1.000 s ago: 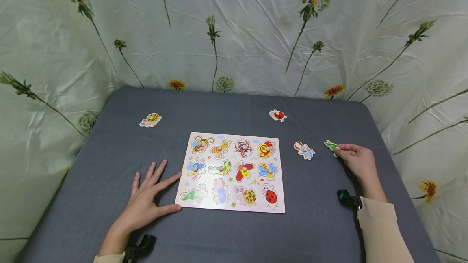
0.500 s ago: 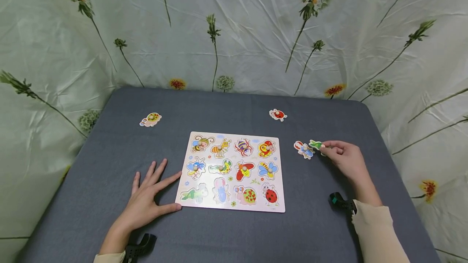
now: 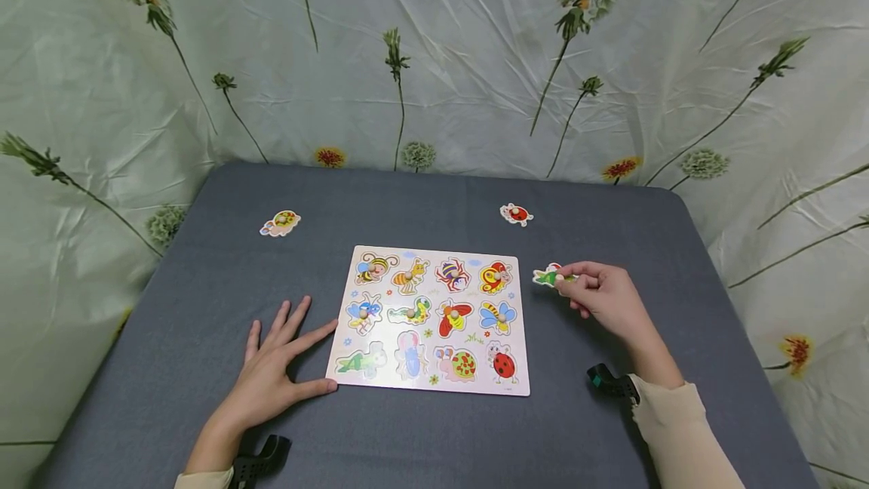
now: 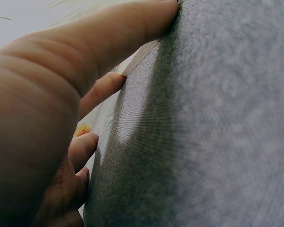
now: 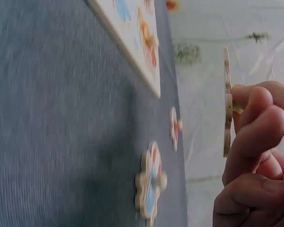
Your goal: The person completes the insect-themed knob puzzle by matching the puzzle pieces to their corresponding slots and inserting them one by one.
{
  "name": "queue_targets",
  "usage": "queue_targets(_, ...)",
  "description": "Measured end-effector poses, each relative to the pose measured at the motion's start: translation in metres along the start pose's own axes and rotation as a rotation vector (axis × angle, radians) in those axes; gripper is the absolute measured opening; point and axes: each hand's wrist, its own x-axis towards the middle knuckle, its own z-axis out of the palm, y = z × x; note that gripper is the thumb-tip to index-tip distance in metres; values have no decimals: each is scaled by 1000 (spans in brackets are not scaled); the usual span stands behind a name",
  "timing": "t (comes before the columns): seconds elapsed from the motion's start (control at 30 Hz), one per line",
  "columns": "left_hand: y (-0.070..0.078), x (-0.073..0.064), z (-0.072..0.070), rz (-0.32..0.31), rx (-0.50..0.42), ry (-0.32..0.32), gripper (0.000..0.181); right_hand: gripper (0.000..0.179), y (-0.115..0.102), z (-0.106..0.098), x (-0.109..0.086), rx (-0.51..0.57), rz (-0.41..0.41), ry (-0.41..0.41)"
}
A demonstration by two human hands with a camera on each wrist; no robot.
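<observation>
My right hand (image 3: 597, 299) pinches a green grasshopper puzzle piece (image 3: 545, 276) by its small knob. In the right wrist view the thin wooden piece (image 5: 228, 109) is held edge-on, raised above the table. Below it lies a blue beetle piece (image 5: 151, 184) with a round knob, mostly hidden by the grasshopper and fingers in the head view. On the left, my left hand (image 3: 271, 368) is spread flat, its index finger and thumb tips at the left edge of the pink peg puzzle board (image 3: 523, 379). Knobbed insects fill the board's upper two rows; the bottom row shows printed pictures without knobs.
A ladybug piece (image 3: 517, 214) lies behind the board on the right, and a snail piece (image 3: 280, 223) at the back left. Dark grey cloth covers the table (image 3: 421, 444). A flower-printed curtain (image 3: 468, 96) hangs behind and at both sides.
My right hand has carried the grasshopper piece leftward from the table's right side, over the beetle piece and close to the board. My left hand and the board stay in place.
</observation>
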Motion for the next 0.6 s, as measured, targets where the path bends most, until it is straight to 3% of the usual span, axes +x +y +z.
queue_targets(0.6, 0, 1, 0, -4, -2, 6, 92, 23, -36, 65, -3, 91, -99, -242)
